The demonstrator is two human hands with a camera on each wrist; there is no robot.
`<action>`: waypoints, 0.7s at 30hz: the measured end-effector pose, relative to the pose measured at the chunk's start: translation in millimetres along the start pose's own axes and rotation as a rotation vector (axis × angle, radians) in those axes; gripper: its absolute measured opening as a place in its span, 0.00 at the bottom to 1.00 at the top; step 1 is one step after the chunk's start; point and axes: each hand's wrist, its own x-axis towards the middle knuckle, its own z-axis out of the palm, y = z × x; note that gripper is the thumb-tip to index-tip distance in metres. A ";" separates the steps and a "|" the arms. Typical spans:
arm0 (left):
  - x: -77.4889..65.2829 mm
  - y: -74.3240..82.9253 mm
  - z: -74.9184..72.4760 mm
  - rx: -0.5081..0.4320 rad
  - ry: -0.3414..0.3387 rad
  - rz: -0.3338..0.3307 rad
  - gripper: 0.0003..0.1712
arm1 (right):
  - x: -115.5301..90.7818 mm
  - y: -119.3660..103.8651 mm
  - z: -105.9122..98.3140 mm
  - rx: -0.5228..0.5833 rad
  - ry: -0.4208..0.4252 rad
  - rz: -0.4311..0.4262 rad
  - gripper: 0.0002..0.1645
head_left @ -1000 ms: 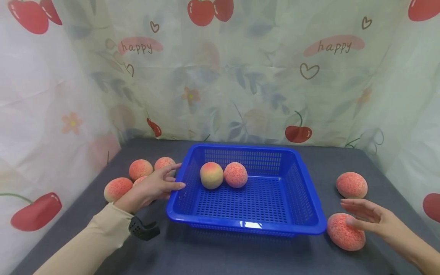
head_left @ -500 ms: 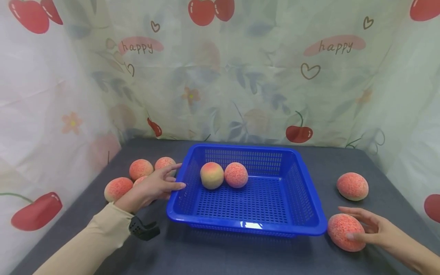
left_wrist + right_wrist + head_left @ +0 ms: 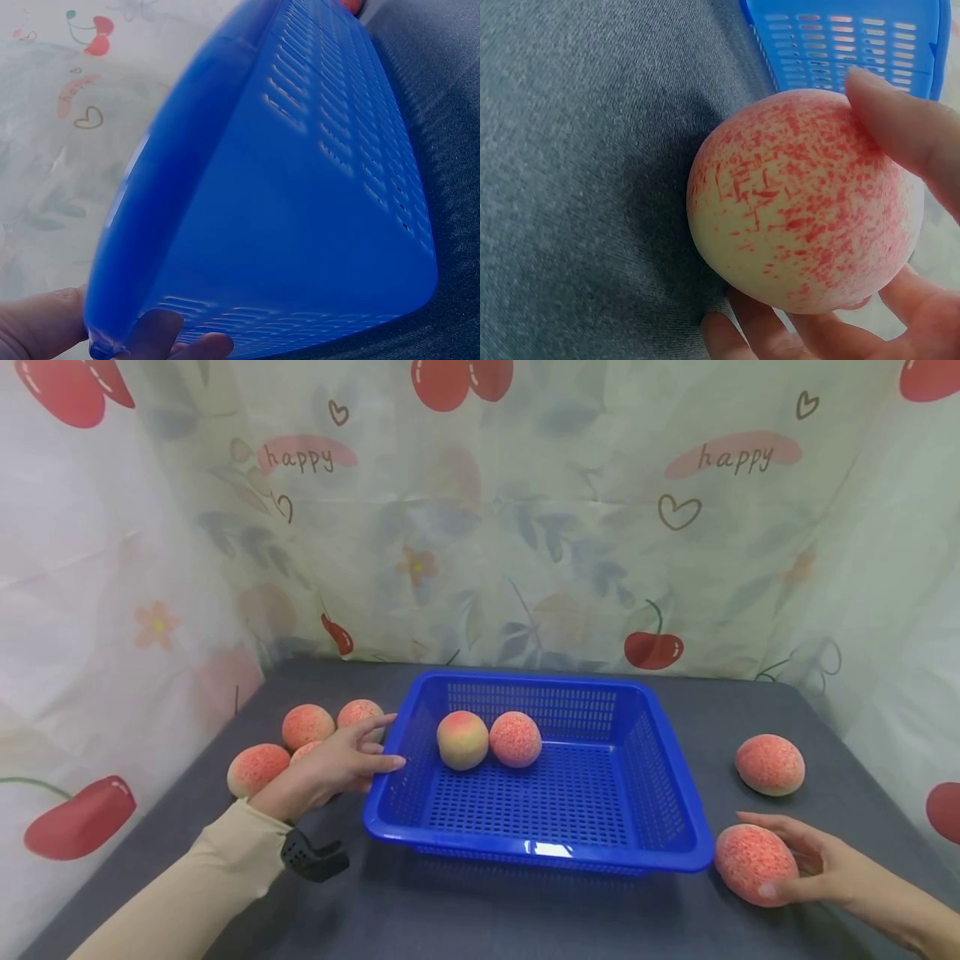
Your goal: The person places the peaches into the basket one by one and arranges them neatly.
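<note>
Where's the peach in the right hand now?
In the head view, the held peach is at lower right, beside the near right corner of the blue basket, with another peach behind it.

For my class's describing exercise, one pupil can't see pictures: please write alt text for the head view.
A person's right grip holds a red-speckled peach beside a blue perforated basket, while the left grip holds its left rim. Two peaches sit in the basket, another peach lies at far right, and four more peaches cluster at left.

Left grip [image 3: 341,766] pinched, right grip [image 3: 832,867] curled
</note>
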 end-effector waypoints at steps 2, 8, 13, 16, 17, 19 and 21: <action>0.3 -0.2 -0.2 0.002 0.000 -0.001 0.47 | 0.5 1.0 0.0 -0.010 -0.002 -0.011 0.38; 0.8 -0.8 -1.1 -0.001 -0.004 0.003 0.47 | 3.1 2.9 -3.0 -0.042 -0.024 -0.024 0.41; 1.3 -0.9 -1.6 -0.003 -0.004 0.005 0.46 | 2.7 2.3 -5.3 -0.075 -0.025 -0.040 0.42; 1.5 -1.0 -1.3 -0.001 -0.001 0.004 0.46 | 2.9 0.6 -5.7 -0.067 -0.032 -0.027 0.41; 1.3 -1.0 -1.2 0.002 0.001 0.002 0.47 | 3.4 -0.1 -5.9 -0.069 -0.035 -0.022 0.41; 1.0 -0.9 -0.8 0.005 0.002 0.000 0.47 | 4.8 -2.0 -6.0 -0.074 -0.040 -0.009 0.40; 0.5 -0.8 -0.6 0.010 0.002 -0.003 0.47 | 5.5 -5.0 -6.6 -0.080 -0.039 0.020 0.40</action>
